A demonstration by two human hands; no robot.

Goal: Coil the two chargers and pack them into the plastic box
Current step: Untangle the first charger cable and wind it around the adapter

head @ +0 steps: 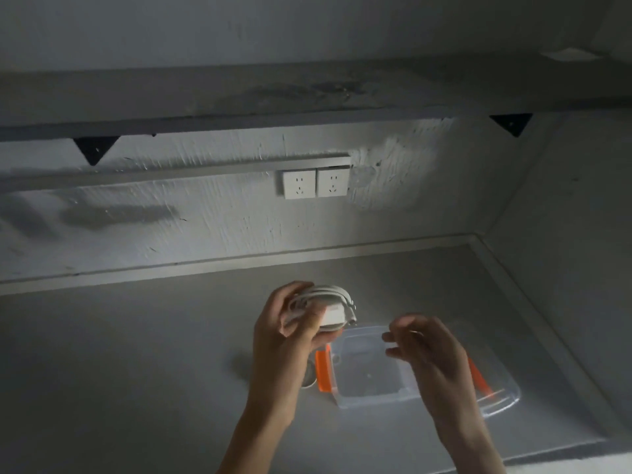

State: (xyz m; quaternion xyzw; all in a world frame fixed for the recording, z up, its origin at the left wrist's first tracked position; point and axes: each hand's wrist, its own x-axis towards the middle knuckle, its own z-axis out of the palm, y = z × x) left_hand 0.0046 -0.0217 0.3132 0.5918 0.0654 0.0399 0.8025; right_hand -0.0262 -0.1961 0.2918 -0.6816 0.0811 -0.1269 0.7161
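My left hand grips a white charger whose cable is wound in loops around the plug block, held above the grey table. A clear plastic box with orange side clips stands open on the table just below and to the right of that hand. My right hand hovers over the box, blurred, with its fingers curled; whether it pinches a cable end I cannot tell. Under my left wrist a small grey-white object, perhaps the other charger, is mostly hidden.
A double wall socket sits on the wall behind the table, beneath a shelf held by black brackets. The table's raised rim runs along the right side close to the box. A side wall closes the right.
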